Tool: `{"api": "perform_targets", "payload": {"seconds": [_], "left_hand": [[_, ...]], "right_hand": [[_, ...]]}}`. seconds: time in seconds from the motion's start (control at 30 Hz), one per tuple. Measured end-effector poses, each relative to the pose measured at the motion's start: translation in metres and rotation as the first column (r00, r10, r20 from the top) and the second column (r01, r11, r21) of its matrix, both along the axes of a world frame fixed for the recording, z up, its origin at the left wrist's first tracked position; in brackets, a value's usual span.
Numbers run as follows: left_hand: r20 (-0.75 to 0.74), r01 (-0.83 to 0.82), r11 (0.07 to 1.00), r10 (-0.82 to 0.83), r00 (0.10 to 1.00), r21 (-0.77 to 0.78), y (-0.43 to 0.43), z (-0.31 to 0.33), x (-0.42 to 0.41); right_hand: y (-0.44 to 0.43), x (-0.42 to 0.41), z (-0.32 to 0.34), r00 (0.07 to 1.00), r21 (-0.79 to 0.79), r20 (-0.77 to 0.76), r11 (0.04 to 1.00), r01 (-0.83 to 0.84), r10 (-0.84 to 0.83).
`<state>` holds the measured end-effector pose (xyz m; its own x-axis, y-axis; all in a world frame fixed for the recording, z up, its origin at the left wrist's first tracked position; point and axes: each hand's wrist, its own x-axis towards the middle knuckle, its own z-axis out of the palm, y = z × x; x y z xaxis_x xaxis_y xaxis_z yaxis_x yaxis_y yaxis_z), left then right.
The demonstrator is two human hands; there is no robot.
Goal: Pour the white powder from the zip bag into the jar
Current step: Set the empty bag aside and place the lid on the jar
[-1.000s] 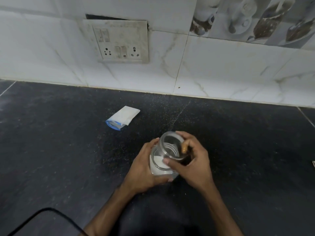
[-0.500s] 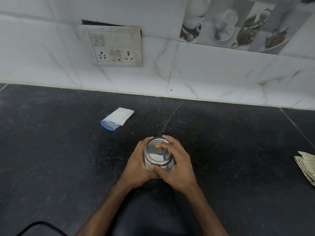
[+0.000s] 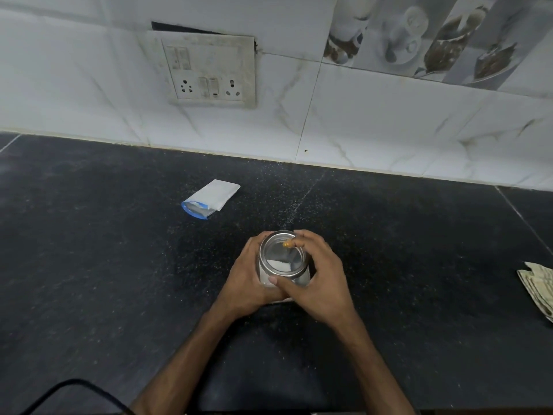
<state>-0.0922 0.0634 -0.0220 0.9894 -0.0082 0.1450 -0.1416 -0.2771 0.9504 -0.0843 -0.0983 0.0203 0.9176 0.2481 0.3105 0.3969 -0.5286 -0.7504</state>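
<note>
A clear glass jar with white powder in its bottom stands on the black counter. A metal-rimmed transparent lid sits on its mouth. My left hand wraps the jar's left side. My right hand grips the lid's rim from the right, thumb at the front, fingers at the back. The white zip bag with a blue zip edge lies flat on the counter, behind and to the left of the jar, untouched.
A white tiled wall with a switch-and-socket plate rises behind the counter. Folded paper notes lie at the right edge. A black cable curves at the lower left. Fine powder specks dot the counter behind the jar.
A second ago my right hand held the lid tilted above the jar's mouth. It now sits flat on the jar with both hands around it.
</note>
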Motion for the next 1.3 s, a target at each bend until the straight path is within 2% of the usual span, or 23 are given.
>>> {"api": "perform_targets", "payload": {"seconds": [0.13, 0.2, 0.27, 0.37, 0.47, 0.57, 0.63, 0.73, 0.8, 0.83, 0.93, 1.0, 1.07, 1.17, 1.23, 1.3], "left_hand": [[-0.001, 0.006, 1.0, -0.006, 1.0, -0.004, 0.001, -0.004, 0.001], [0.006, 0.006, 1.0, -0.006, 1.0, -0.009, 0.0, -0.004, 0.002], [0.008, 0.005, 1.0, -0.005, 1.0, -0.011, 0.001, -0.002, 0.001], [0.016, 0.011, 1.0, -0.011, 1.0, -0.008, 0.0, 0.0, 0.001], [0.013, 0.002, 1.0, -0.001, 1.0, -0.02, 0.0, 0.0, 0.0], [0.009, 0.019, 0.999, -0.019, 1.0, -0.025, 0.0, -0.001, 0.001], [0.011, 0.029, 0.999, -0.028, 1.0, -0.029, 0.0, -0.001, 0.002], [0.016, 0.023, 0.999, -0.023, 1.0, -0.037, 0.0, -0.001, 0.002], [0.007, 0.021, 0.999, -0.021, 1.0, -0.043, 0.001, -0.003, 0.001], [0.008, 0.027, 0.999, -0.026, 1.0, -0.046, 0.001, -0.005, 0.002], [0.026, 0.041, 0.998, -0.04, 0.999, -0.044, 0.001, -0.007, 0.004], [0.015, 0.043, 0.998, -0.043, 0.999, -0.048, 0.0, -0.007, 0.004], [0.002, 0.045, 0.997, -0.045, 0.999, -0.07, 0.0, -0.006, 0.004], [0.011, 0.043, 0.997, -0.042, 0.999, -0.069, 0.001, -0.007, 0.003], [0.01, 0.051, 0.996, -0.051, 0.999, -0.069, 0.003, -0.008, 0.003], [-0.005, 0.061, 0.995, -0.062, 0.998, -0.075, 0.001, -0.006, 0.002]], "right_hand": [[0.008, -0.008, -0.016, 0.988, 0.156, 0.088, 0.981, 0.111, -0.126], [0.011, -0.011, -0.019, 0.983, 0.182, 0.105, 0.975, 0.128, -0.148], [0.013, -0.013, -0.012, 0.985, 0.127, 0.085, 0.982, 0.137, -0.149], [0.012, -0.014, -0.001, 0.989, -0.042, -0.01, 0.989, 0.144, -0.145], [0.012, -0.013, 0.001, 0.997, -0.035, 0.002, 0.996, 0.077, -0.077], [0.02, -0.016, -0.007, 0.981, -0.001, 0.011, 0.981, 0.195, -0.195], [0.024, -0.018, -0.002, 0.975, -0.056, 0.012, 0.973, 0.222, -0.221], [0.018, -0.01, 0.005, 0.992, -0.15, -0.034, 0.982, 0.114, -0.12], [0.013, -0.006, 0.007, 0.999, -0.15, -0.035, 0.988, 0.023, -0.028], [0.013, -0.007, 0.003, 0.999, -0.128, -0.024, 0.991, 0.029, -0.032], [0.028, -0.016, -0.003, 0.979, -0.091, -0.003, 0.975, 0.204, -0.205], [0.036, -0.019, 0.002, 0.962, -0.185, 0.029, 0.944, 0.273, -0.273], [0.031, -0.013, 0.009, 0.977, -0.303, -0.007, 0.931, 0.202, -0.214], [0.018, -0.003, 0.013, 0.994, -0.324, -0.109, 0.946, -0.007, -0.03], [0.017, -0.004, 0.003, 0.998, -0.304, -0.045, 0.951, -0.057, 0.045], [0.018, -0.006, -0.006, 0.999, -0.269, 0.015, 0.963, -0.027, 0.032]]}}
